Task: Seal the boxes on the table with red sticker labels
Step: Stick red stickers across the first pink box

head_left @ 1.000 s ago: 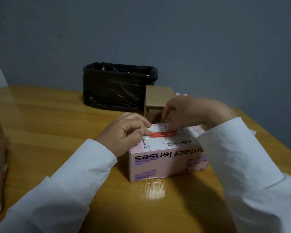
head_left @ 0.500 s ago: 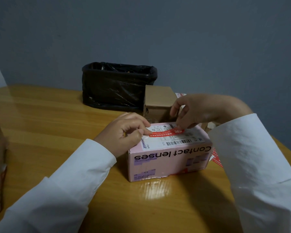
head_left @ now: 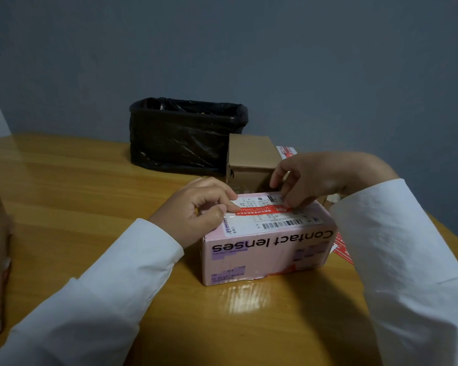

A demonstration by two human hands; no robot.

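pink box (head_left: 267, 249) | upright, table centre, "Contact lenses" inverted | red sticker label (head_left: 262, 211) | flat across top

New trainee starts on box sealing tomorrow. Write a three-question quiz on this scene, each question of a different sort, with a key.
1. True or false: the red sticker label lies on top of the pink box.
2. Which hand presses the label's end nearest the brown cardboard box? A) left hand B) right hand C) neither
3. Fill in: behind the boxes stands a bin lined with a ____ bag.

Key: 1 true. 2 B. 3 black.
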